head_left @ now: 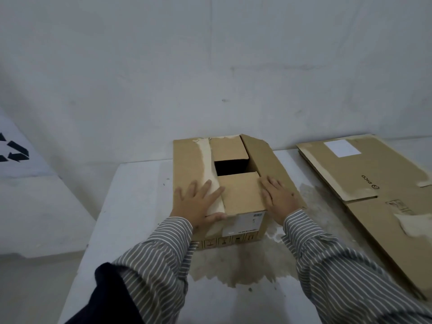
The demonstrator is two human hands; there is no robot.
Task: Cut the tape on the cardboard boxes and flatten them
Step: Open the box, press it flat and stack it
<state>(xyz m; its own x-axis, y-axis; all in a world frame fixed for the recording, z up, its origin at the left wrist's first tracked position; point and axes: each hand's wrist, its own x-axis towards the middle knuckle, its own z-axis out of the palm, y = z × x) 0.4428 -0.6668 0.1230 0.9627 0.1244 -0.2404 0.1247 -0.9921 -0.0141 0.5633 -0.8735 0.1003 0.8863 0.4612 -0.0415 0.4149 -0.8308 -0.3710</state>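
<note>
A brown cardboard box (pixel 240 195) stands on the white table (pixel 131 206) in the middle of the head view. Its long top flaps are parted, leaving a dark gap between the two short inner flaps. Torn pale tape (pixel 207 160) runs along the left flap's edge. My left hand (pixel 198 202) lies flat on the left flap, fingers spread, thumb at the box's near edge. My right hand (pixel 277 197) rests flat on the right flap, which slopes outward. No cutting tool is in view.
Flattened cardboard sheets (pixel 378 188) with a white label lie on the right side of the table, reaching its right edge. A stained patch (pixel 233 265) marks the table in front of the box. A white wall rises right behind; a sign with black arrows (pixel 14 150) stands at left.
</note>
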